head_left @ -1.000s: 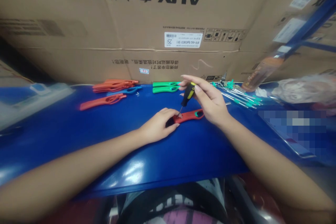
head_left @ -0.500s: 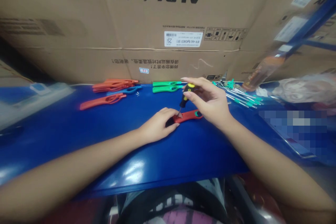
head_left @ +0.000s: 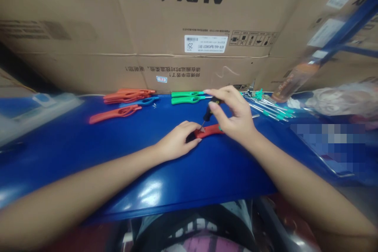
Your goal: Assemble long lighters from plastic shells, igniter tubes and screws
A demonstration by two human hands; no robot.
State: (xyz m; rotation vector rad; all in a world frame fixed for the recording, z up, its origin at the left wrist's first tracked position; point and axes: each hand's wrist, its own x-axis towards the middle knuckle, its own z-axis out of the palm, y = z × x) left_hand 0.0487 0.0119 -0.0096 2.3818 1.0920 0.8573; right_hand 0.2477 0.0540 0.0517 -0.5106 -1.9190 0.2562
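My left hand (head_left: 183,139) pinches one end of a red lighter handle (head_left: 213,130) between thumb and fingers, against the blue tabletop. Above it, my right hand (head_left: 234,114) grips a black-and-yellow screwdriver (head_left: 208,115). The screwdriver is tilted, its tip down at the red handle close to my left fingertips. Whether a screw is under the tip is too small to tell. A bit of green shows at the handle's other end, partly covered by my right hand.
Red lighter handles (head_left: 126,95) and a blue one (head_left: 144,101) lie at the back left. Two green handles (head_left: 186,100) lie behind my hands. Metal rods with green parts (head_left: 273,112) and a bottle (head_left: 295,82) are at the back right, before a large cardboard box (head_left: 141,19).
My right hand has turned and shifted slightly left around the screwdriver, covering more of the red handle's far end. My left hand stays in place.
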